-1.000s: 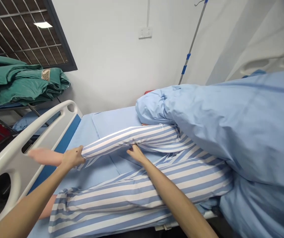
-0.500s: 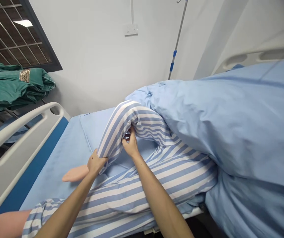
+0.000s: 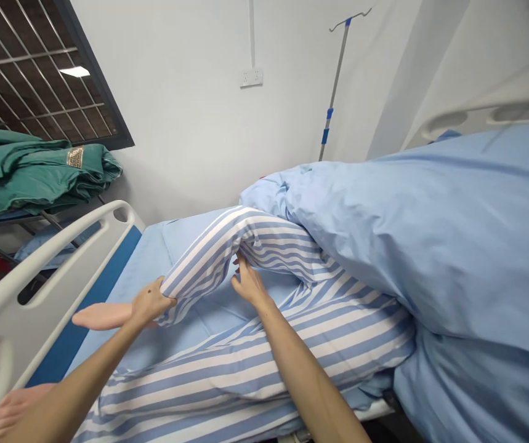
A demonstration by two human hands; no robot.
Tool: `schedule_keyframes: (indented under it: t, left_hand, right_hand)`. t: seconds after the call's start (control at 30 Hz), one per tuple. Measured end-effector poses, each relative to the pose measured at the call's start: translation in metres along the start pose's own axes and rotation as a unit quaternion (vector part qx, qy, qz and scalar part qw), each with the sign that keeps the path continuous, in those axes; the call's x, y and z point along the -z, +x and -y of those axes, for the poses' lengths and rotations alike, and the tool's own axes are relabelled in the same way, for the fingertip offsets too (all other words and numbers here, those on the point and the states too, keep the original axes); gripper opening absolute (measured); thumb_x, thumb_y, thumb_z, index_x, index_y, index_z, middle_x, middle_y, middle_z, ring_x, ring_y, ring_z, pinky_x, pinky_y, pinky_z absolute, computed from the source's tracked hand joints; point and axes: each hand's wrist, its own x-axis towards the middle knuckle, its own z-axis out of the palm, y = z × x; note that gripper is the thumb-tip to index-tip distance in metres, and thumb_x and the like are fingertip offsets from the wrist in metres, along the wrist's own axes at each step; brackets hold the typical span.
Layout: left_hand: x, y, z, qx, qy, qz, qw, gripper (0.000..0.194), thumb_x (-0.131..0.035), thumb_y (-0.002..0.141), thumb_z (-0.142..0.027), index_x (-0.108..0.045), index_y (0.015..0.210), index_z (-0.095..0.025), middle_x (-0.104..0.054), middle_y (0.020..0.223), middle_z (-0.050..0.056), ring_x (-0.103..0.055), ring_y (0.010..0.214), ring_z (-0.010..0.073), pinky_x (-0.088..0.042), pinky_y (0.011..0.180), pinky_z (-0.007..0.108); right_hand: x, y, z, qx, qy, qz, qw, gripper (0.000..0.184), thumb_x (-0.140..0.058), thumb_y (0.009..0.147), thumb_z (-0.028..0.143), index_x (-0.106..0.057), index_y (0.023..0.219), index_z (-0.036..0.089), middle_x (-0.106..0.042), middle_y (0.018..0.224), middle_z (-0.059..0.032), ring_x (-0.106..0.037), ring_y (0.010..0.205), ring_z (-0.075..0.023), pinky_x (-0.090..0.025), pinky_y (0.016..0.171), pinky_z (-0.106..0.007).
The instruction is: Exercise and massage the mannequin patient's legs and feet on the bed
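A manikin in blue-and-white striped trousers (image 3: 209, 252) lies on the bed, its far leg bent with the knee raised. My left hand (image 3: 153, 301) is closed round the lower end of that leg, at the trouser cuff just above the bare foot (image 3: 102, 315). Beneath the bent knee, my right hand (image 3: 249, 284) holds the leg from below; its fingertips are partly hidden by the fabric. The near leg (image 3: 231, 372) lies stretched out along the bed, its foot (image 3: 17, 406) partly behind my left forearm.
A bunched light-blue quilt (image 3: 430, 227) covers the bed's right side. The white footboard (image 3: 68, 246) stands at left, with folded green cloth (image 3: 37, 175) on a rack beyond. A drip pole (image 3: 335, 89) and a wall socket (image 3: 252, 77) are behind the bed.
My left hand has moved left with the manikin's lower leg, carrying the foot toward the footboard. The knee is bent less and sits lower over my right hand. The view has tilted up slightly.
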Motion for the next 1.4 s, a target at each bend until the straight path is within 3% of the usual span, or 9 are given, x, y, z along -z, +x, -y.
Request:
schedule_keyframes:
  t: [0.1, 0.2, 0.3, 0.57, 0.7, 0.83, 1.07, 1.2, 1.4]
  left_hand:
    - [0.032, 0.001, 0.036, -0.006, 0.080, 0.016, 0.997, 0.050, -0.054, 0.065, -0.040, -0.050, 0.113, -0.027, -0.067, 0.097, 0.007, -0.061, 0.089, 0.0280, -0.042, 0.066, 0.031]
    - [0.058, 0.000, 0.064, -0.051, 0.167, 0.015, 0.984, 0.053, -0.055, 0.064, -0.036, -0.050, 0.115, -0.024, -0.066, 0.101, 0.010, -0.060, 0.091, 0.0306, -0.042, 0.069, 0.032]
    - [0.077, 0.000, 0.072, -0.106, 0.227, 0.015, 0.968, 0.045, -0.055, 0.064, -0.032, -0.053, 0.109, -0.023, -0.067, 0.096, 0.010, -0.060, 0.085, 0.0297, -0.041, 0.069, 0.032]
    - [0.101, -0.001, 0.059, -0.102, 0.219, 0.014, 0.970, 0.039, -0.057, 0.061, -0.030, -0.054, 0.100, -0.023, -0.066, 0.089, 0.008, -0.060, 0.080, 0.0282, -0.040, 0.070, 0.032]
    - [0.077, -0.010, 0.057, -0.045, 0.152, 0.012, 0.987, 0.045, -0.056, 0.060, -0.033, -0.053, 0.105, -0.026, -0.066, 0.090, 0.007, -0.061, 0.082, 0.0289, -0.039, 0.064, 0.030]
    - [0.026, -0.018, 0.041, 0.016, 0.055, 0.009, 0.998, 0.044, -0.054, 0.063, -0.034, -0.051, 0.107, -0.029, -0.067, 0.087, 0.004, -0.062, 0.081, 0.0260, -0.038, 0.060, 0.028]
    - [-0.053, -0.025, -0.041, 0.036, -0.107, -0.021, 0.993, 0.042, -0.057, 0.066, -0.039, -0.051, 0.106, -0.029, -0.067, 0.089, 0.001, -0.062, 0.084, 0.0230, -0.041, 0.061, 0.027]
    - [-0.067, -0.023, -0.073, 0.052, -0.144, -0.038, 0.988, 0.042, -0.059, 0.064, -0.042, -0.051, 0.102, -0.027, -0.067, 0.089, 0.004, -0.061, 0.083, 0.0257, -0.041, 0.061, 0.030]
    - [-0.060, -0.021, -0.067, 0.044, -0.129, -0.024, 0.990, 0.041, -0.059, 0.064, -0.040, -0.052, 0.103, -0.028, -0.067, 0.087, 0.002, -0.062, 0.085, 0.0248, -0.041, 0.061, 0.028]
  right_hand:
    - [-0.005, -0.002, 0.002, 0.000, -0.008, 0.031, 0.999, 0.064, -0.046, 0.076, 0.016, -0.027, 0.137, 0.013, -0.058, 0.115, -0.0121, -0.059, 0.091, -0.0195, -0.044, 0.080, -0.030]
    - [-0.012, -0.008, 0.004, -0.016, -0.060, 0.147, 0.987, 0.042, -0.049, 0.078, 0.023, -0.050, 0.117, 0.009, -0.062, 0.106, -0.0165, -0.059, 0.095, -0.0240, -0.043, 0.082, -0.031]
    - [-0.018, -0.014, 0.006, -0.007, -0.090, 0.248, 0.964, 0.039, -0.059, 0.072, 0.027, -0.057, 0.106, 0.009, -0.062, 0.108, -0.0196, -0.059, 0.098, -0.0274, -0.043, 0.081, -0.031]
    - [-0.021, -0.014, 0.009, 0.026, -0.089, 0.205, 0.974, 0.043, -0.049, 0.079, 0.027, -0.049, 0.116, 0.006, -0.058, 0.113, -0.0198, -0.057, 0.101, -0.0254, -0.041, 0.084, -0.029]
    - [-0.018, -0.008, 0.013, 0.010, -0.053, 0.102, 0.993, 0.038, -0.046, 0.081, 0.024, -0.046, 0.116, 0.009, -0.060, 0.105, -0.0148, -0.059, 0.091, -0.0223, -0.042, 0.080, -0.029]
    - [-0.016, 0.000, 0.013, -0.010, -0.069, -0.005, 0.998, 0.036, -0.043, 0.081, 0.020, -0.045, 0.116, 0.009, -0.059, 0.103, -0.0147, -0.059, 0.087, -0.0234, -0.045, 0.077, -0.032]
    - [-0.018, 0.009, 0.002, 0.019, -0.083, -0.152, 0.985, 0.065, -0.042, 0.074, 0.012, -0.023, 0.136, 0.001, -0.043, 0.127, -0.0251, -0.049, 0.112, -0.0325, -0.047, 0.088, -0.043]
    - [-0.014, 0.009, 0.000, 0.022, -0.064, -0.183, 0.981, 0.072, -0.042, 0.074, 0.011, -0.014, 0.139, 0.002, -0.040, 0.131, -0.0253, -0.043, 0.120, -0.0338, -0.045, 0.092, -0.046]
    - [-0.015, 0.006, 0.000, 0.020, -0.052, -0.180, 0.982, 0.072, -0.042, 0.072, 0.010, -0.017, 0.140, 0.004, -0.042, 0.130, -0.0240, -0.044, 0.119, -0.0328, -0.044, 0.093, -0.047]
